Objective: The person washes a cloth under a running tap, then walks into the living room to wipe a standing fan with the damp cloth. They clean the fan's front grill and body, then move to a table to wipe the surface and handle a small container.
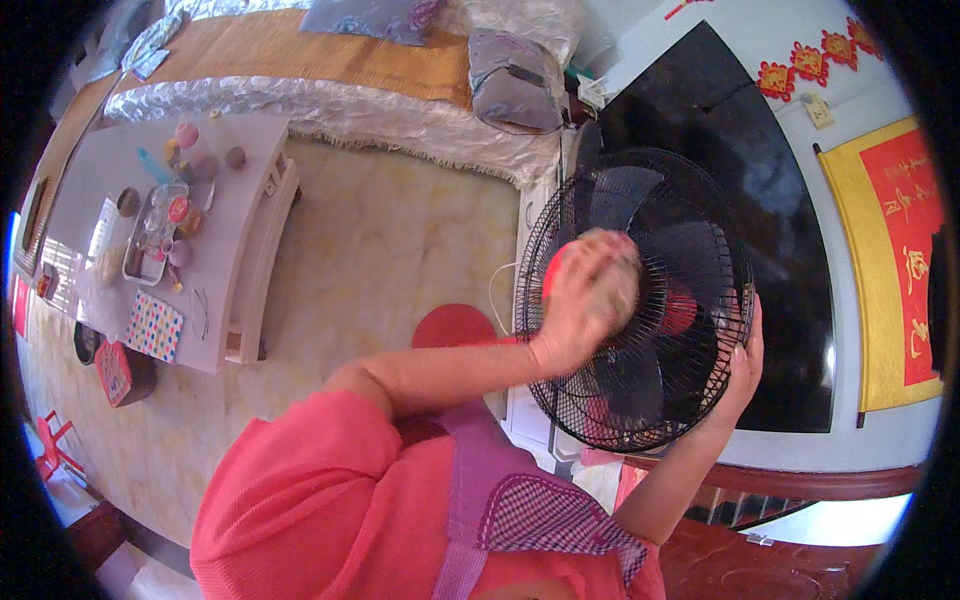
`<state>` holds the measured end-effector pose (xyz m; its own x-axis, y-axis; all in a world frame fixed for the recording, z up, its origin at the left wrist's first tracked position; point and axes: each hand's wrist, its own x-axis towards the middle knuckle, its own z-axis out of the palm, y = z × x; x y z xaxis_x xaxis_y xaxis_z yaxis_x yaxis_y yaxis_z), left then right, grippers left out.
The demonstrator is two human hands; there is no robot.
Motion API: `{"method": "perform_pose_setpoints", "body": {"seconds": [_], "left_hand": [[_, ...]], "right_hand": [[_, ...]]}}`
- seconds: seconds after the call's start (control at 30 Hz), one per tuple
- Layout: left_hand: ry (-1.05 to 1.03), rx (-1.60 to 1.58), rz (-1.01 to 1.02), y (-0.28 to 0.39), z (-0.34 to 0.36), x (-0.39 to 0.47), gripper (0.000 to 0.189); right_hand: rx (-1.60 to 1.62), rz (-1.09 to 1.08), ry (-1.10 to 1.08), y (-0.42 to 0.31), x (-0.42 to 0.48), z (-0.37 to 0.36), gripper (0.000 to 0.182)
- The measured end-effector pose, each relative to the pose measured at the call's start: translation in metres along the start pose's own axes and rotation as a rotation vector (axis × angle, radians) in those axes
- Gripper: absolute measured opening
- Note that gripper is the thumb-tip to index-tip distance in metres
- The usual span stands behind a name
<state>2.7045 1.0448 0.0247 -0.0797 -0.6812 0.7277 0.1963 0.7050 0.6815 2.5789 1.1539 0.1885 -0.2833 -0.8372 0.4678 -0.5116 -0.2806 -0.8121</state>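
Observation:
A standing fan with a black wire guard (559,405) and dark blades is right in front of me. My left hand (585,292) lies over the front of the guard, near its middle, holding a bunched cloth (616,262); the hand is blurred. Something bright red shows at the edge of that hand. My right hand (742,360) grips the rim of the guard at its right side, some fingers hidden behind the wires. Below the guard, a round red fan base (454,326) shows on the floor, partly behind my left forearm.
A pale table (251,187) at the left bears a clear tray (154,274), cups, glasses and a dotted cloth (154,326). Behind it stands a bed with a woven mat (300,56). A large black television or panel (787,300) is close behind the fan. A white cord (492,289) curves beside it.

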Motion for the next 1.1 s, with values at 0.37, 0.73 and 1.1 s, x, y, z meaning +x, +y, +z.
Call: {"method": "perform_pose_setpoints", "body": {"seconds": [0.37,0.73,1.1], "left_hand": [[0.132,-0.589,-1.032,-0.093,0.005,-0.099,0.039],[0.107,-0.543,-0.731,-0.183,0.010,0.062,0.035],[-0.112,0.119,0.261,0.035,-0.002,0.131,0.054]], "right_hand": [[0.106,-0.010,-0.005,0.008,-0.008,-0.022,0.072],[0.003,-0.054,-0.086,0.013,0.004,-0.024,0.071],[0.020,0.008,-0.055,0.015,-0.004,-0.039,0.075]]}}
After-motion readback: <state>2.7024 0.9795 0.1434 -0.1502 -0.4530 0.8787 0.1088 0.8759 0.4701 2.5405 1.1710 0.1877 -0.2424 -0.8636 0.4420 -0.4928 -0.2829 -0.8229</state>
